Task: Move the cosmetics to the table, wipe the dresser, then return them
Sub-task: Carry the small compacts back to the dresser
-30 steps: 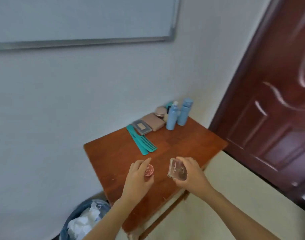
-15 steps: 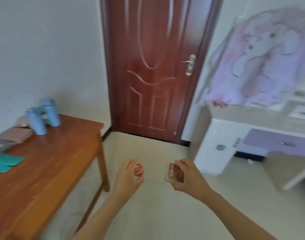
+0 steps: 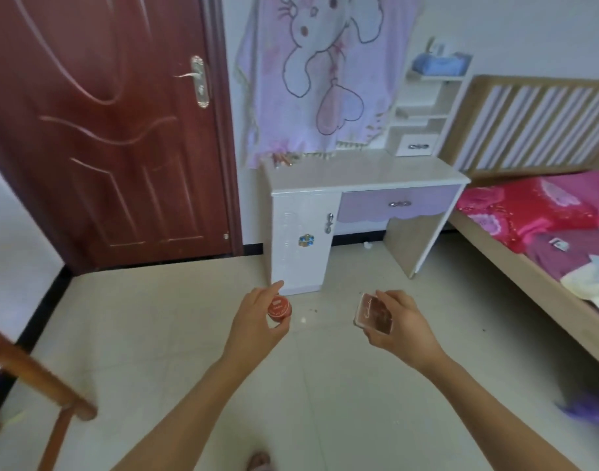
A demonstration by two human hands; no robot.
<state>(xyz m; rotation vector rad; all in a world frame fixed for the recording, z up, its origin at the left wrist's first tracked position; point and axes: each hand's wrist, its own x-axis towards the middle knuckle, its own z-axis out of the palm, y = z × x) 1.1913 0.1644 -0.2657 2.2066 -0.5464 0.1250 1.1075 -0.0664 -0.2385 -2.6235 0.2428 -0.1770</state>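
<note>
Tiled floor (image 3: pixel 325 385), white dresser (image 3: pixel 359 175) ahead, door (image 3: pixel 104 130) left, bed (image 3: pixel 536 232) right

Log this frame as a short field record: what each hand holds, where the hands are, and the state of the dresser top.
left hand: left hand grips a small round red jar
right hand: right hand grips a flat rectangular compact case
hand position: both held out over the tiled floor, short of the furniture
dresser: white dresser ahead, lilac drawer shut; top mostly bare, a few small items at its back left corner
wooden table: only an edge shows at lower left
</note>
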